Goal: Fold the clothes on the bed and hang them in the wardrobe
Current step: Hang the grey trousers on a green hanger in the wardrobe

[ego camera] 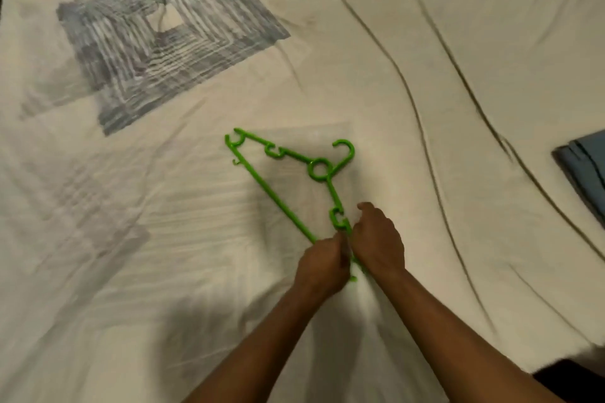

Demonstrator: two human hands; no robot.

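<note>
Green hanger (pixel 288 170) flat on pale bed (pixel 425 75), one end gripped by left hand (pixel 322 267) and right hand (pixel 376 239); folded blue cloth (pixel 586 167) at right edge.

Two bare forearms, no sleeves, left hand (pixel 322 267), right hand (pixel 378 240)

Hanger (pixel 281 170) on bed (pixel 425 75), cloth (pixel 586 170) far right.

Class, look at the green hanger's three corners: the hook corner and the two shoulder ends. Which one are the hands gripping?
The near shoulder end of the green hanger: left hand and right hand meet there. The hook and far end lie free.
</note>
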